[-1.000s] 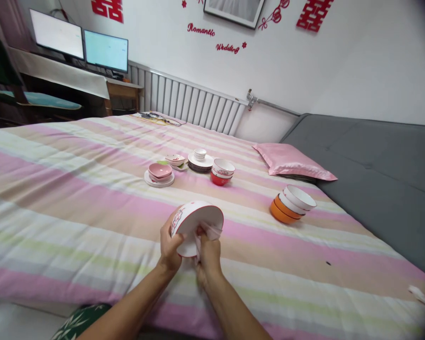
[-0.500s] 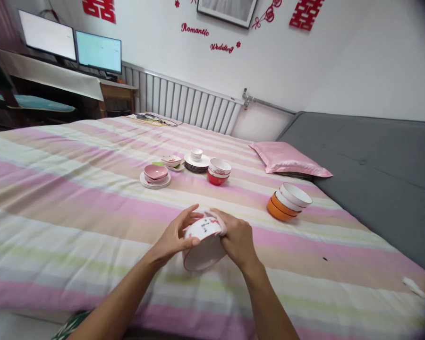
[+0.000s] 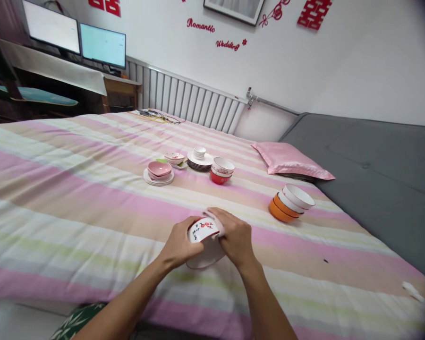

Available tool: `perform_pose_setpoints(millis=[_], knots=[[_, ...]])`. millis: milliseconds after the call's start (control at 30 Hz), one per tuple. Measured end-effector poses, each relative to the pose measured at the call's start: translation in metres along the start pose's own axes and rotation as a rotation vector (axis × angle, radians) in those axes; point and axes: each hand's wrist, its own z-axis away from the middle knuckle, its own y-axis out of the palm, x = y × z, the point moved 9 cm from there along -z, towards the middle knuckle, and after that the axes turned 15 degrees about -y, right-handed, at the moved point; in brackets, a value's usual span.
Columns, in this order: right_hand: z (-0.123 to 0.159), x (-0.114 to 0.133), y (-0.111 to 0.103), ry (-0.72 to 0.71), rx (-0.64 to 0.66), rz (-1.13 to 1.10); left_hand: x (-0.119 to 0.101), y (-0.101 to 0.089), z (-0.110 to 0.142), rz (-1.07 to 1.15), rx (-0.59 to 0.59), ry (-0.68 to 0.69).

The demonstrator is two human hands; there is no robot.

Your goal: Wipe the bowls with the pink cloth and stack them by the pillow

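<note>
The patterned bowl [image 3: 202, 229] is located above the bed [image 3: 102, 212], close to the middle of its near edge. It is tilted, with the printed outer wall facing up and the opening turned toward the near edge. The left hand [image 3: 180, 243] grips the left side of the bowl, thumb on the outer wall. The right hand [image 3: 236, 237] grasps a pale cloth [image 3: 218, 225] and presses it against the right side of the bowl, over the rim.

Arrangement on the bed, beyond the hands:
- Pink bowl [image 3: 159, 168]: seated on top of the stacked white plates [image 3: 158, 182], left of the other stacks.
- Plate stack [image 3: 200, 161]: farther toward the far edge, carrying small white cups [image 3: 199, 152].
- Red-and-white bowl stack [image 3: 222, 171]: just beside the plate stack, on its right.
- Orange-and-white bowl stack [image 3: 286, 208]: tilted, well apart from the others, toward the right edge.
- Pink pillow [image 3: 293, 160]: at the right edge, against the grey headboard [image 3: 371, 174].
- Cables [image 3: 159, 116]: at the far edge, near the radiator [image 3: 187, 97].
</note>
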Motion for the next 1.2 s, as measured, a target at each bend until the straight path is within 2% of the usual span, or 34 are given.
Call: perform_pose_setpoints(millis=[100,200,267,367,567,733,867,933,1000,1100,1200], knots=[[0.004,-0.018,-0.001,0.125,-0.085,-0.231,0.000,-0.003,0.000,0.098,0.006,0.033],[0.011,-0.037,0.006,0.310,-0.244,-0.488,0.004,-0.007,-0.001,0.220,-0.004,0.068],[0.018,-0.047,0.018,0.430,-0.345,-0.593,0.008,-0.011,-0.003,0.301,-0.031,0.088],[0.028,-0.053,0.043,0.558,-0.428,-0.636,0.014,-0.021,-0.004,0.397,-0.081,0.114],[0.044,-0.035,0.099,0.771,-0.488,-0.830,0.020,-0.044,0.000,0.652,-0.214,0.135],[0.040,-0.007,0.117,0.802,-0.448,-1.014,0.034,-0.049,0.001,0.808,-0.333,0.083],[0.035,0.012,0.108,0.708,-0.303,-1.148,0.048,-0.054,-0.005,0.964,-0.453,-0.023],[0.039,0.014,0.095,0.670,-0.231,-1.147,0.049,-0.059,-0.007,1.025,-0.498,-0.074],[0.048,0.012,0.079,0.654,-0.215,-1.160,0.045,-0.062,-0.007,1.062,-0.507,-0.104],[0.068,-0.004,0.055,0.714,-0.313,-1.176,0.035,-0.053,-0.011,1.097,-0.404,-0.162],[0.090,-0.017,0.041,0.831,-0.382,-1.196,0.029,-0.035,-0.012,1.058,-0.303,-0.214]])
